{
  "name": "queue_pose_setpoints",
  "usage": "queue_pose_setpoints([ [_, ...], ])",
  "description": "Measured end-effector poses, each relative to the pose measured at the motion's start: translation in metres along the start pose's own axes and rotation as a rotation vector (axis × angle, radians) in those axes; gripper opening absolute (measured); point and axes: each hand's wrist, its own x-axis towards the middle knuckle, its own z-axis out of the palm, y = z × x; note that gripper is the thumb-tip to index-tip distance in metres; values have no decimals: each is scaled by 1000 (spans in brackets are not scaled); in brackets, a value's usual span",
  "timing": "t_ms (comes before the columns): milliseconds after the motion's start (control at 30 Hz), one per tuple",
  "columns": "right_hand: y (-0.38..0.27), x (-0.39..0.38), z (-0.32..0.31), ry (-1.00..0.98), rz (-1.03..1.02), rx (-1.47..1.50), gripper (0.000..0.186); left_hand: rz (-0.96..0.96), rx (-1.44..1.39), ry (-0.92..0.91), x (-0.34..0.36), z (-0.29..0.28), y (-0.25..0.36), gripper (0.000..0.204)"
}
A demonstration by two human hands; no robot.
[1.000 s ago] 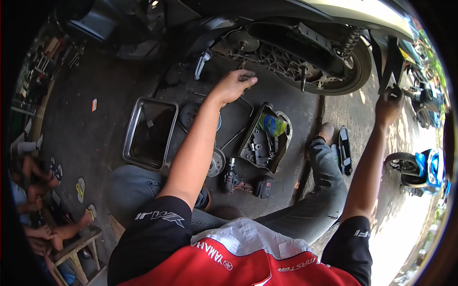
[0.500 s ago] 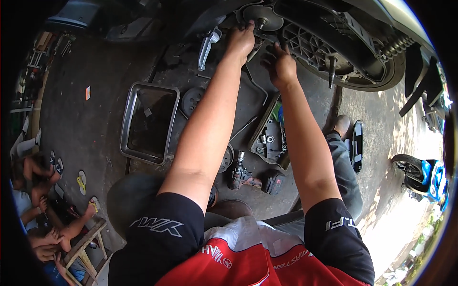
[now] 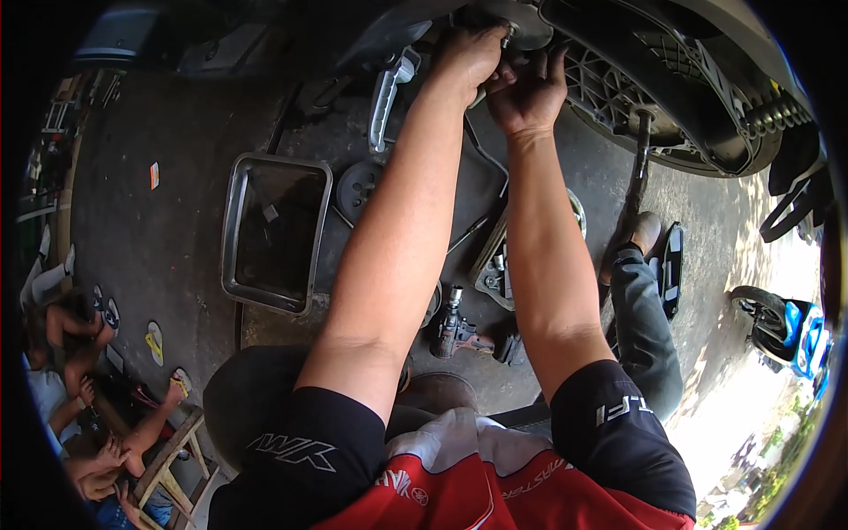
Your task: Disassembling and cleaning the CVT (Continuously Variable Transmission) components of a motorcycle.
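Observation:
Up at the scooter's engine side, my left hand (image 3: 470, 62) is closed beside the threaded shaft (image 3: 510, 37) of a round metal pulley disc (image 3: 530, 25). Whatever lies between its fingertips is too hidden to make out. Just below and to the right, my right hand (image 3: 530, 102) has its palm turned up and fingers apart, pointing toward the engine case. Its fingertips come close to my left hand and the disc's lower edge. A silver ribbed lever (image 3: 385, 108) hangs left of my left wrist.
On the dark floor lie a metal pan (image 3: 231, 234), a round holed plate (image 3: 358, 190), a cordless impact wrench (image 3: 455, 331) and a parts tray (image 3: 488, 269) partly behind my right arm. The rear wheel (image 3: 707, 159) is at right. People sit near a wooden stool (image 3: 168, 468).
My left hand has shifted right and curled in beside the shaft. My right hand has turned palm-up and come closer to it. The whole view has shifted slightly.

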Motion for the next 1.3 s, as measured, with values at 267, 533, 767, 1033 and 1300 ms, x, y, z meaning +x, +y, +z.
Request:
queue_pose_setpoints([
  [267, -11, 10, -22, -61, 69, -223, 64, -19, -97, -18, -25, 5, 17, 27],
  [533, -8, 8, -25, 32, 11, -372, 69, -52, -77, -13, -40, 6, 25, 29],
  [767, -13, 23, -23, 41, 42, -355, 66, -180, 327, 15, -30, 8, 22, 81],
  [1033, -25, 19, -43, 4, 38, -397, 61, -21, 136, 40, -39, 17, 19, 33],
  [1300, -14, -19, -21, 73, 195, -348, 63, -69, -18, 35, -81, 4, 12, 34],
])
